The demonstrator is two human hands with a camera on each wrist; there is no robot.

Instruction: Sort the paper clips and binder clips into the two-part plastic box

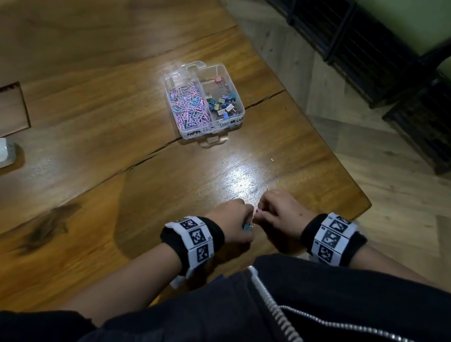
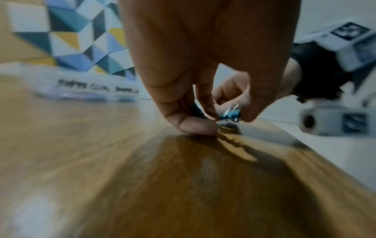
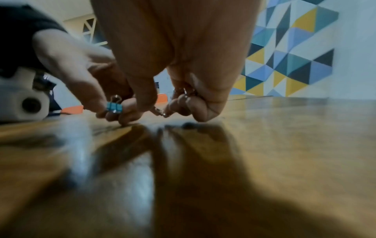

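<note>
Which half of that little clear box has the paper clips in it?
The left half of the plastic box: it is packed with thin pink and blue paper clips. The right half holds chunkier binder clips.

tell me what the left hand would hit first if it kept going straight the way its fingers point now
Most likely the right hand. The left hand, pinching a blue binder clip, points its fingers across at it over the table, with only a small gap between them. Depth is unclear, so it might just brush the right hand's fingers.

Sorted clips in plastic box
</note>
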